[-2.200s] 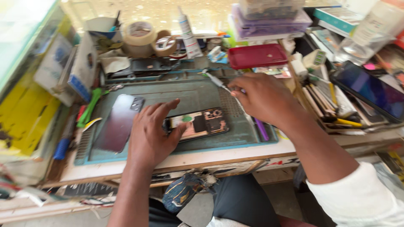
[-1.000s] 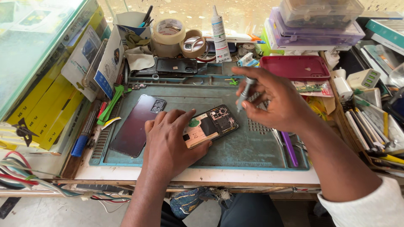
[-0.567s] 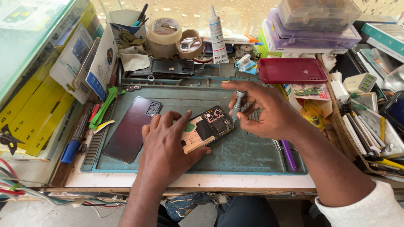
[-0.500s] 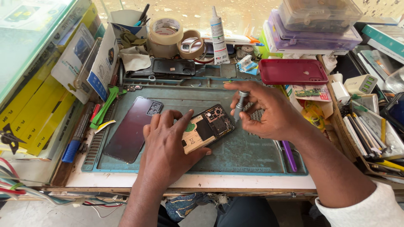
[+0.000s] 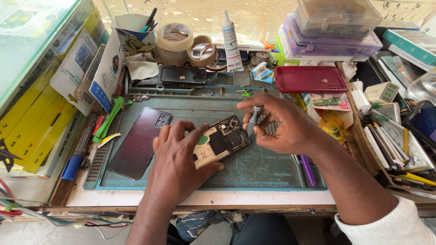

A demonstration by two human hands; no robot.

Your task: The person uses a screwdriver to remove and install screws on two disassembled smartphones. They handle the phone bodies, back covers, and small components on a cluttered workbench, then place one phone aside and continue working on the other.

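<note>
We see a teal work mat point(image 5: 268, 170) filling the bench centre, its ridged rim hemmed by clutter at 9, 12 and 3 o'clock; bare mat lies open at 5 o'clock of the hands. A dark red back cover point(image 5: 138, 143) rests at 9 o'clock, near the left hand. Our left hand point(image 5: 179, 165) presses flat, fingers spread, on the opened phone point(image 5: 222, 140) at mat centre, its circuit board and camera modules exposed. At 2 o'clock of the phone, our right hand point(image 5: 284, 127) pinches a grey screwdriver point(image 5: 252, 119) upright, tip at the phone's top corner.
</note>
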